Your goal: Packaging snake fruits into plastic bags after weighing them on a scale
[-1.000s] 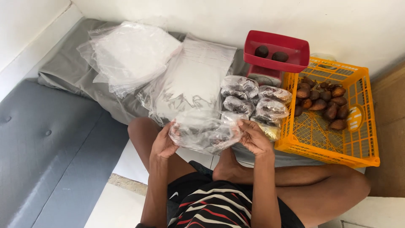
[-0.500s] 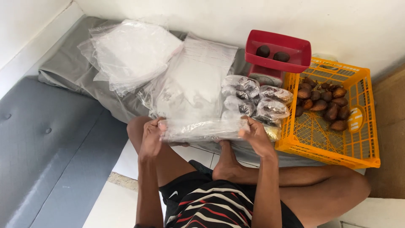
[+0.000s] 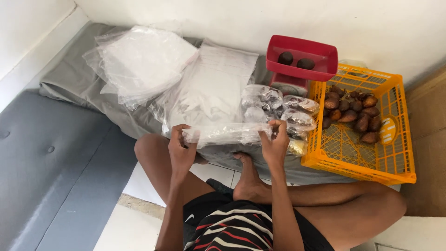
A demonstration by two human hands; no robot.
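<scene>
Since a second ago I've pulled the clear plastic bag [image 3: 226,134] out flat and taut just in front of my knees. My left hand [image 3: 181,149] pinches its left end, my right hand [image 3: 276,142] grips the right end (filled packs sit just beyond). I'd judge an even pull from both ends keeps it smooth, clear of the orange plastic crate [image 3: 360,158].

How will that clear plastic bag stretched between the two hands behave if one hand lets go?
The clear plastic bag looks thin and floppy; it would probably droop from whichever hand, left or right, keeps hold. It seems light. The glossy film may be slippery, so a firm pinch seems wise.
</scene>
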